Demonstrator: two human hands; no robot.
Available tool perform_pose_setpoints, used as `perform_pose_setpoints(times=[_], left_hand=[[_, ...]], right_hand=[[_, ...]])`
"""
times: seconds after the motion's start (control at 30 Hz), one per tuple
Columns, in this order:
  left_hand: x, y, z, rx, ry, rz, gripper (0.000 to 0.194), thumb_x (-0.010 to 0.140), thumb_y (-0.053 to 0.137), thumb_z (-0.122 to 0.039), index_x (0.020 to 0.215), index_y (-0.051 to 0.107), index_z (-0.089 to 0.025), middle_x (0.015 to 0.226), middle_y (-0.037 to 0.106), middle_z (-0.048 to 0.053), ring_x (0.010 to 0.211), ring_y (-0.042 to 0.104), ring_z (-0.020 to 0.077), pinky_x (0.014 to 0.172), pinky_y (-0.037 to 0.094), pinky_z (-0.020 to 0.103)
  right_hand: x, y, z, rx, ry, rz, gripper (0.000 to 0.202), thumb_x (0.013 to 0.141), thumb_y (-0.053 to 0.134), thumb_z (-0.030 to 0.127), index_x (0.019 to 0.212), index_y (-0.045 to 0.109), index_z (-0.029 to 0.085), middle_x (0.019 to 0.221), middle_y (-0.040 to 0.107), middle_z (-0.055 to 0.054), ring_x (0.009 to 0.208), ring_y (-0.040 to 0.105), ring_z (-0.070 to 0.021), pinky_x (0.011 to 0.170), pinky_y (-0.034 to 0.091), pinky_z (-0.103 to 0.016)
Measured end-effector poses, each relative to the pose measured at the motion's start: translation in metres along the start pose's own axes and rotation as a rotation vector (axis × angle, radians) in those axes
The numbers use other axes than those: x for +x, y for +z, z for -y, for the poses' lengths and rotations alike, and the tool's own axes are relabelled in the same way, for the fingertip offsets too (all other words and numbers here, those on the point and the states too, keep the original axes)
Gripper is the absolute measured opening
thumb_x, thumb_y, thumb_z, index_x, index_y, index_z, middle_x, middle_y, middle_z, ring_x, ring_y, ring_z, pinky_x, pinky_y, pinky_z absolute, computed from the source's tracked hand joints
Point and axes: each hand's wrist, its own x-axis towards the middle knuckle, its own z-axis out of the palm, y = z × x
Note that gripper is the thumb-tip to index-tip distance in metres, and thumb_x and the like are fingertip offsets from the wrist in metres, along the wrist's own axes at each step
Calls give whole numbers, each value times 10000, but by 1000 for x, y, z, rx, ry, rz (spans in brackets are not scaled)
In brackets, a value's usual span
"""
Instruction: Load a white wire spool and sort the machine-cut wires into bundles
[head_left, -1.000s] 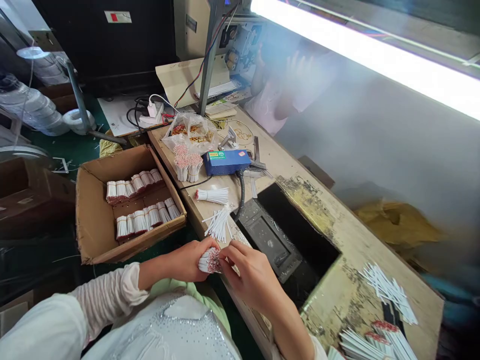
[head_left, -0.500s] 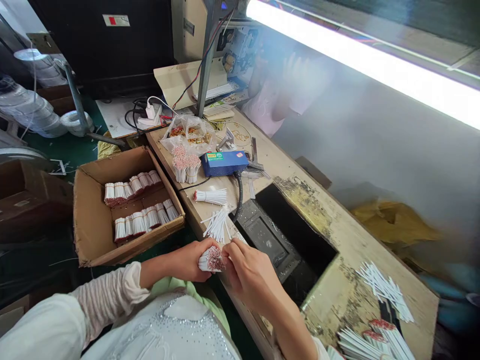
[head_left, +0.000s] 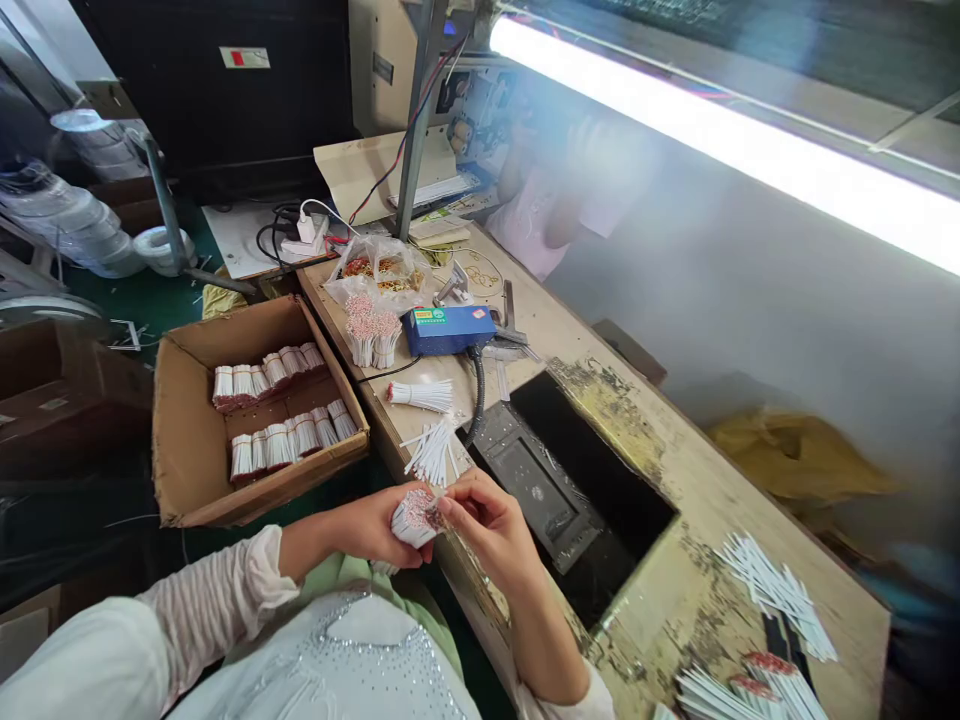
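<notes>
My left hand (head_left: 375, 527) is wrapped around a thick bundle of short white wires (head_left: 412, 516), with their reddish copper-coloured ends facing up. At the bundle's right edge, my right hand (head_left: 487, 520) has its thumb and fingertips pinched together, touching the wire ends. Whatever sits between those fingertips is too small to make out. Just beyond my hands, loose white wires (head_left: 433, 452) lie fanned out on the bench. Behind them is a tied white bundle (head_left: 421, 395) on its side.
A cardboard box (head_left: 180, 430) with rows of banded bundles stands left of the wooden bench (head_left: 697, 560). A dark recess (head_left: 600, 500) is cut into the bench. Further back are a blue device (head_left: 450, 330), upright bundles (head_left: 373, 335) and a plastic bag (head_left: 379, 270). More wires (head_left: 780, 590) lie at right.
The bundle has tipped slightly and shifted left with my left hand. My right hand has turned, its wrist swinging left and its fingers now raised at the bundle's edge.
</notes>
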Motion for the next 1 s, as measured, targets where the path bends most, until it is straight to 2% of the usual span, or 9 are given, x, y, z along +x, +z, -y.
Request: perform_pose_setpoints(times=[0.2,0.33,0.47,0.57,0.63,0.73,0.83,0.93,1.0], left_hand=[[-9,19,11,-60,54,-60,516,597,784,-125,999,464,-174,754,641,-23,609,555,91,537,428,197],[-22,35,26,-83,126,-145,509,597,797,-152,976,459,-179,764,640,-20,615,560,95,555,432,205],[-46,54,41,-94,212,-301,456,615,766,-128,948,458,-180,782,641,-9,623,547,89,554,418,192],[-72,67,53,-95,247,-439,438,627,744,-106,966,474,-177,788,638,-5,617,534,86,528,398,178],[-90,74,60,-75,270,-538,411,633,727,-91,960,493,-174,789,641,-3,605,526,83,515,390,174],[-115,79,76,-34,329,-674,378,632,703,-74,953,526,-170,800,657,7,614,541,92,522,400,181],[-134,75,104,-63,367,-806,354,585,744,-98,884,567,-165,742,653,-4,592,547,100,530,406,201],[-155,54,145,-146,348,-953,366,470,855,-200,735,604,-178,665,627,-23,571,535,122,542,414,249],[-176,38,174,-186,365,-1065,391,374,899,-244,615,594,-198,600,601,-33,528,504,130,513,396,271]], right_hand=[[-6,3,-3,65,19,31,205,806,702,389,760,704,190,731,565,-17,661,500,-140,590,391,-265],[-12,8,4,65,-46,82,204,805,694,383,743,695,189,704,551,-8,652,497,-138,582,399,-263],[-10,6,13,263,-102,-97,164,797,702,321,719,654,185,683,518,18,617,448,-102,555,360,-233],[3,6,16,507,-37,-213,153,734,754,285,732,642,181,641,480,49,547,385,-66,488,299,-197],[13,17,13,629,43,-214,195,663,803,263,735,643,178,630,486,56,536,395,-57,468,307,-177],[20,48,1,722,193,-126,266,576,854,257,734,658,171,618,505,63,522,413,-45,441,337,-144],[18,95,-14,690,314,-24,323,531,878,281,766,687,165,612,538,59,504,439,-40,414,364,-124],[19,156,-25,607,382,143,313,540,869,297,771,697,174,583,532,61,476,454,-51,395,393,-130],[18,209,-26,528,357,254,269,563,851,309,739,687,189,581,545,53,454,462,-69,366,395,-158]])
